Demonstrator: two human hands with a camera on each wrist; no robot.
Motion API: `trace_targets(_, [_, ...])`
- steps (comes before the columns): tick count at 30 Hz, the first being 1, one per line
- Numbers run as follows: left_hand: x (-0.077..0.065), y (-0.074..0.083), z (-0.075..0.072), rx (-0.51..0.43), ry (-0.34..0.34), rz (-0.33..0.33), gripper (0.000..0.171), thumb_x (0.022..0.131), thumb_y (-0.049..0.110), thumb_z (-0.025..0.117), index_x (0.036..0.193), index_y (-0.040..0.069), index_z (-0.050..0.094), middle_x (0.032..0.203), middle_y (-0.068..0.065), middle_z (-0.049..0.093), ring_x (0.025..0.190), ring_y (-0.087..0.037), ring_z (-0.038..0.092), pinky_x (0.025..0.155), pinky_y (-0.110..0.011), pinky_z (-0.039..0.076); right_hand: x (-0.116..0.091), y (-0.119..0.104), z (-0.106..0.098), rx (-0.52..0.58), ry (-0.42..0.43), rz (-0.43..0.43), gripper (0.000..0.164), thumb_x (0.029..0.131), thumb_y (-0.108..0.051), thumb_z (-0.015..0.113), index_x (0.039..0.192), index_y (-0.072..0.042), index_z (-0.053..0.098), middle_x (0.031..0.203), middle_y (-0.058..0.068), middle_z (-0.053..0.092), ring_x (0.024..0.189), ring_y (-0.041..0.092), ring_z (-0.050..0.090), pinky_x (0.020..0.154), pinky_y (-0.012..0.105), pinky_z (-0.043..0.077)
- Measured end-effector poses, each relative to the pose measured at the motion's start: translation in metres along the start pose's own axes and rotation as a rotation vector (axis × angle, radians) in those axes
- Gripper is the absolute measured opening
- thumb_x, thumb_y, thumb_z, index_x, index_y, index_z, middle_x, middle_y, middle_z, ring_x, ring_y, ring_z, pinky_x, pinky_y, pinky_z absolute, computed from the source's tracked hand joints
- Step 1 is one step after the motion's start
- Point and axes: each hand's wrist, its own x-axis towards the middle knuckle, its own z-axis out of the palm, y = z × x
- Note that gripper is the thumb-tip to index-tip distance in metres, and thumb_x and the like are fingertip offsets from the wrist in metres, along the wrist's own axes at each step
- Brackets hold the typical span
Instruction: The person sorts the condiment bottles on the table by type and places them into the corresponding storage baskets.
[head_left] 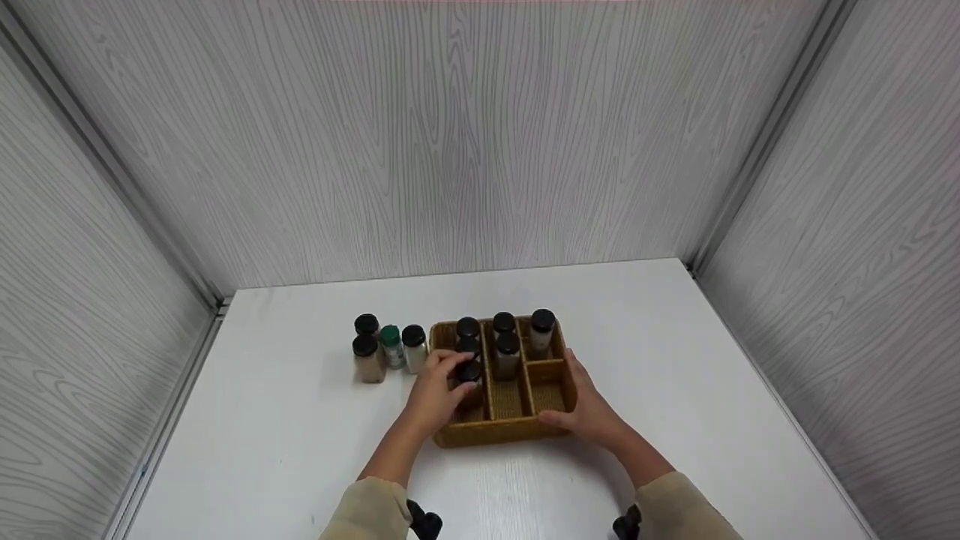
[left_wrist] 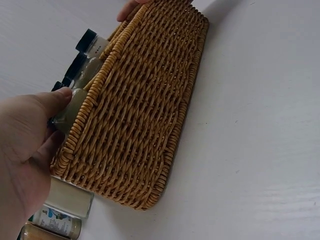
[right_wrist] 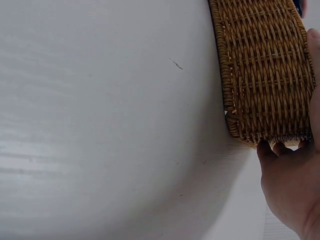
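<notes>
Black-capped jar (head_left: 470, 372) pinched between its fingers, the left hand (head_left: 433, 394) reached into the left compartment of the wicker basket (head_left: 504, 432); the right hand (head_left: 591, 412) gripped the basket's near right corner, fingers and thumb. Left of the basket I saw four bottles (head_left: 370, 366) on the worktop (head_left: 262, 420).

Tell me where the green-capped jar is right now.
In the head view, the green-capped jar stands on the white table, left of the wicker basket, between the pale-filled jar and the brown-filled jar.
</notes>
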Motion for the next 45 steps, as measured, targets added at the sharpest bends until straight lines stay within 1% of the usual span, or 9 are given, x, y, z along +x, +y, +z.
trace_targets(6, [0.0012,0.0005,-0.0003,-0.013,-0.014,-0.031,0.046,0.102,0.017,0.077,0.147,0.020,0.066,0.147,-0.014,0.053,0.138,-0.035,0.061,0.113,-0.052,0.055,0.0004,-0.0008,-0.0006,0.004,0.007,-0.001,0.138,0.083,-0.048,0.095,0.176,-0.023,-0.004,0.184,0.019,0.004,0.169,0.047,0.012,0.135,0.067,0.019])
trace_targets(9, [0.0012,0.0016,-0.0011,-0.021,-0.020,-0.030,0.044,0.104,0.020,0.076,0.147,0.019,0.066,0.146,-0.015,0.053,0.137,-0.036,0.061,0.114,-0.054,0.054,0.0009,-0.0005,-0.0011,0.003,0.005,-0.002,0.138,0.083,-0.048,0.095,0.176,-0.022,-0.004,0.184,0.019,0.004,0.169,0.047,0.012,0.135,0.067,0.019])
trace_targets(12, [0.0012,0.0028,-0.0020,-0.020,-0.034,-0.038,0.044,0.105,0.024,0.074,0.148,0.021,0.065,0.147,-0.014,0.053,0.136,-0.036,0.061,0.114,-0.054,0.054,0.0006,-0.0005,-0.0023,0.000,-0.011,0.010,0.138,0.083,-0.053,0.093,0.176,-0.025,-0.005,0.184,0.016,0.002,0.169,0.046,0.010,0.135,0.068,0.019])
trace_targets(16, [0.0026,0.0029,-0.0016,-0.018,-0.051,-0.044,0.046,0.106,0.025,0.073,0.150,0.023,0.062,0.151,-0.013,0.052,0.139,-0.037,0.060,0.115,-0.055,0.054,-0.0006,-0.0006,-0.0042,0.001,-0.024,0.022,0.136,0.084,-0.057,0.090,0.176,-0.029,-0.006,0.185,0.013,-0.001,0.170,0.045,0.008,0.135,0.069,0.018])
trace_targets(21, [0.0045,0.0020,-0.0004,-0.011,-0.049,-0.047,0.044,0.106,0.025,0.073,0.148,0.023,0.060,0.154,-0.013,0.052,0.143,-0.037,0.058,0.117,-0.055,0.053,-0.0003,0.0002,-0.0051,0.009,-0.020,0.026,0.137,0.083,-0.057,0.091,0.176,-0.030,-0.006,0.185,0.014,0.000,0.170,0.045,0.008,0.135,0.069,0.018])
trace_targets(26, [0.0056,0.0010,0.0004,0.004,-0.046,-0.053,0.043,0.106,0.026,0.073,0.147,0.023,0.060,0.152,-0.014,0.053,0.140,-0.036,0.060,0.116,-0.056,0.052,-0.0001,0.0001,-0.0059,0.005,-0.017,0.025,0.137,0.083,-0.057,0.091,0.176,-0.030,-0.005,0.185,0.015,0.001,0.169,0.046,0.009,0.134,0.069,0.019])
trace_targets(34, [0.0047,0.0007,0.0013,0.019,-0.032,-0.061,0.044,0.105,0.026,0.074,0.147,0.023,0.062,0.152,-0.014,0.054,0.140,-0.036,0.061,0.115,-0.056,0.053,0.0009,0.0004,-0.0055,0.000,-0.003,0.018,0.137,0.082,-0.055,0.093,0.176,-0.025,-0.003,0.184,0.016,0.004,0.169,0.046,0.011,0.134,0.068,0.020])
trace_targets(39, [0.0030,0.0034,0.0028,0.054,-0.008,-0.055,0.047,0.104,0.026,0.075,0.148,0.019,0.062,0.154,-0.017,0.056,0.142,-0.038,0.060,0.118,-0.057,0.051,0.0009,0.0001,-0.0056,0.001,-0.009,0.035,0.138,0.082,-0.057,0.092,0.176,-0.028,-0.004,0.184,0.016,0.003,0.169,0.047,0.012,0.134,0.069,0.021])
trace_targets(45, [0.0004,0.0069,0.0042,0.175,-0.012,-0.010,0.054,0.107,0.029,0.072,0.156,0.015,0.056,0.154,-0.017,0.056,0.141,-0.038,0.061,0.116,-0.055,0.054,0.0005,-0.0010,-0.0074,0.000,-0.010,0.029,0.137,0.083,-0.056,0.092,0.176,-0.029,-0.005,0.185,0.014,0.001,0.170,0.044,0.008,0.135,0.068,0.018])
